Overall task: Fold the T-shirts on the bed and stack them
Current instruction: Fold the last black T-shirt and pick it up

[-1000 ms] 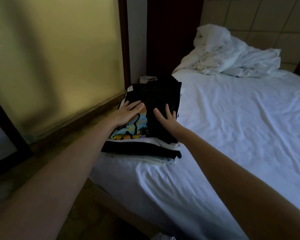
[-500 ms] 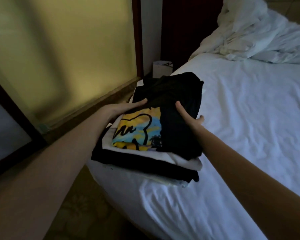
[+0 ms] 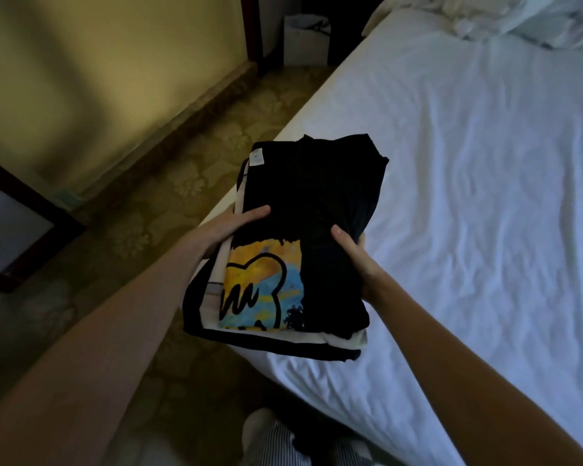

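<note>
Flat on top a second ago, the left hand (image 3: pixel 228 227) at 9 o'clock and right hand (image 3: pixel 355 255) at 3 now clasp the stack (image 3: pixel 320 193), thumbs over, at the 9 o'clock edge of the bed (image 3: pixel 478 203): folding looks finished.

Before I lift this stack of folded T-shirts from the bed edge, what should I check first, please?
1. Left hand grips the stack on its left side, thumb on top: ok.
2. Right hand grips its right side, thumb on top: ok.
3. Fingers under the lowest layer: cannot tell, hidden.
4. Layers aligned: not ok, lower layers stick out beneath the top black T-shirt.
5. Bare sheet on the bed beside it: ok.
</note>
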Motion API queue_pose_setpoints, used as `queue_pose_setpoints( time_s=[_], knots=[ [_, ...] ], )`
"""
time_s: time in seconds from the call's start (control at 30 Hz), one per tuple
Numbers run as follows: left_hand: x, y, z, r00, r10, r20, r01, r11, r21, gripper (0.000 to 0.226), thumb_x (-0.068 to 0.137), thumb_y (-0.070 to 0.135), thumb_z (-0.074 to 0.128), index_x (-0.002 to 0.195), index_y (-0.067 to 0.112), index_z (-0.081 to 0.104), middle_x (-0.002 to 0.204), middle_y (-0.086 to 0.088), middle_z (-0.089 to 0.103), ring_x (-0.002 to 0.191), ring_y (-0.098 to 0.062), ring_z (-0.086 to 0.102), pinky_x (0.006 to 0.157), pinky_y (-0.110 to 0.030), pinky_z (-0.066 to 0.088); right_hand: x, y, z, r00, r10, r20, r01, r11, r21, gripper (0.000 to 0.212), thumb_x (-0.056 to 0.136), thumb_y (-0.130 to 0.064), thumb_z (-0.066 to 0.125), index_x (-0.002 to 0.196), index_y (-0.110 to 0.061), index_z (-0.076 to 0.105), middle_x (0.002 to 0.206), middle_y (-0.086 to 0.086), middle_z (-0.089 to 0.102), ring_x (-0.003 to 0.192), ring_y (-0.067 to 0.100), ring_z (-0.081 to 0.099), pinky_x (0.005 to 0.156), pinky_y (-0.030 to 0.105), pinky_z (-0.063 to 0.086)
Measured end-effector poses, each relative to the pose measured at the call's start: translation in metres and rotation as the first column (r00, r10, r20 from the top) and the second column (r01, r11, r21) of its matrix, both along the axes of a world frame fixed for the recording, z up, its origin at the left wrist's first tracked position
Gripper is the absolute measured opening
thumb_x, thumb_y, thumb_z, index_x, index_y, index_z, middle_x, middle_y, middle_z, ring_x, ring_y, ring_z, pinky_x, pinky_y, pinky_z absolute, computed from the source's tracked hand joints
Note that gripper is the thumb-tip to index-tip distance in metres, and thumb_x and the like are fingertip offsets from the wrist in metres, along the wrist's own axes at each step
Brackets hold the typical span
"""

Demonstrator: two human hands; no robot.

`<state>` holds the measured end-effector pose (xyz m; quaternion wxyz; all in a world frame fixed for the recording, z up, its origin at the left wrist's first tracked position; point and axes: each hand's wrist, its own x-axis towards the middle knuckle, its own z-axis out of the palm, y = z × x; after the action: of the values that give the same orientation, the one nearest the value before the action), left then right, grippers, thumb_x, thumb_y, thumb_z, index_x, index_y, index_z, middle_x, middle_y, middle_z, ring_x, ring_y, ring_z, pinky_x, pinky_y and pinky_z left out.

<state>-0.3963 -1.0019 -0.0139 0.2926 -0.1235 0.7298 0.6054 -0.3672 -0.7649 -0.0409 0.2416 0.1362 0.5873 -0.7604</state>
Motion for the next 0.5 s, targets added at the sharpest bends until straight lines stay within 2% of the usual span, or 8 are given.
queue_pose_setpoints(
  time_s=[0.07,0.13,0.17,0.27,0.33,0.43,0.5],
  knots=[
    [-0.007,-0.001,0.002,1.000,-0.018,0.004,0.018,0.999,0.051,0.121,0.023,0.069,0.084,0.127,0.019,0.049,0.105,0.004,0.067,0.085,-0.005,0.069,0.062,-0.015,0.052,0.003,0.000,0.003,0.999,-0.021,-0.024,0.020,1.000,-0.008,0.101,0.062,-0.047,0.077,0.141,-0.033,0.015,0.137,-0.001,0.036,0.112,0.017,0.049,0.077,0.024,0.049],
    [-0.021,-0.002,0.006,0.996,-0.075,0.037,0.071,0.993,0.091,0.116,0.031,0.062,0.088,0.131,0.018,0.049,0.106,0.001,0.071,0.092,-0.012,0.070,0.066,-0.019,0.054,0.007,0.000,0.003,0.995,-0.092,-0.042,0.092,0.996,-0.020,0.089,0.066,-0.043,0.070,0.139,-0.032,0.019,0.136,0.000,0.038,0.110,0.012,0.051,0.073,0.020,0.054],
    [-0.031,-0.002,0.010,0.992,-0.116,0.042,0.111,0.989,0.093,0.112,0.035,0.060,0.088,0.132,0.018,0.050,0.107,-0.001,0.071,0.094,-0.015,0.069,0.069,-0.021,0.055,0.010,0.000,0.004,0.991,-0.129,-0.040,0.128,0.991,-0.031,0.090,0.067,-0.043,0.069,0.141,-0.032,0.019,0.138,0.001,0.039,0.111,0.011,0.052,0.074,0.019,0.055],
    [-0.071,0.011,0.027,0.966,-0.256,0.021,0.256,0.966,-0.021,0.104,0.050,0.057,0.085,0.138,0.020,0.043,0.117,-0.001,0.066,0.102,-0.019,0.067,0.080,-0.029,0.054,0.022,-0.002,0.009,0.957,-0.285,-0.057,0.283,0.958,-0.047,0.110,0.055,-0.055,0.078,0.144,-0.034,0.016,0.142,-0.001,0.040,0.118,0.011,0.051,0.092,0.029,0.052],
    [-0.103,0.031,0.045,0.930,-0.367,0.028,0.368,0.925,-0.089,0.088,0.062,0.047,0.079,0.137,0.019,0.041,0.117,0.002,0.062,0.099,-0.016,0.065,0.077,-0.026,0.051,0.026,-0.008,0.014,0.909,-0.410,-0.079,0.406,0.912,-0.059,0.114,0.049,-0.059,0.080,0.141,-0.037,0.016,0.142,-0.003,0.039,0.123,0.014,0.049,0.103,0.040,0.044],
    [-0.140,0.068,0.063,0.841,-0.540,0.035,0.539,0.828,-0.156,0.078,0.072,0.038,0.077,0.136,0.023,0.036,0.126,0.004,0.054,0.102,-0.010,0.059,0.078,-0.025,0.049,0.031,-0.019,0.010,0.809,-0.585,-0.064,0.582,0.811,-0.060,0.116,0.050,-0.062,0.081,0.138,-0.040,0.009,0.143,-0.004,0.037,0.125,0.013,0.046,0.106,0.040,0.039],
    [-0.149,0.092,0.059,0.772,-0.634,0.043,0.622,0.740,-0.256,0.067,0.081,0.032,0.072,0.137,0.024,0.035,0.131,0.001,0.051,0.104,-0.013,0.058,0.081,-0.027,0.050,0.035,-0.026,0.000,0.784,-0.621,0.022,0.621,0.782,-0.061,0.117,0.055,-0.059,0.081,0.142,-0.036,0.006,0.145,-0.002,0.036,0.125,0.014,0.046,0.105,0.038,0.040]
  ],
)
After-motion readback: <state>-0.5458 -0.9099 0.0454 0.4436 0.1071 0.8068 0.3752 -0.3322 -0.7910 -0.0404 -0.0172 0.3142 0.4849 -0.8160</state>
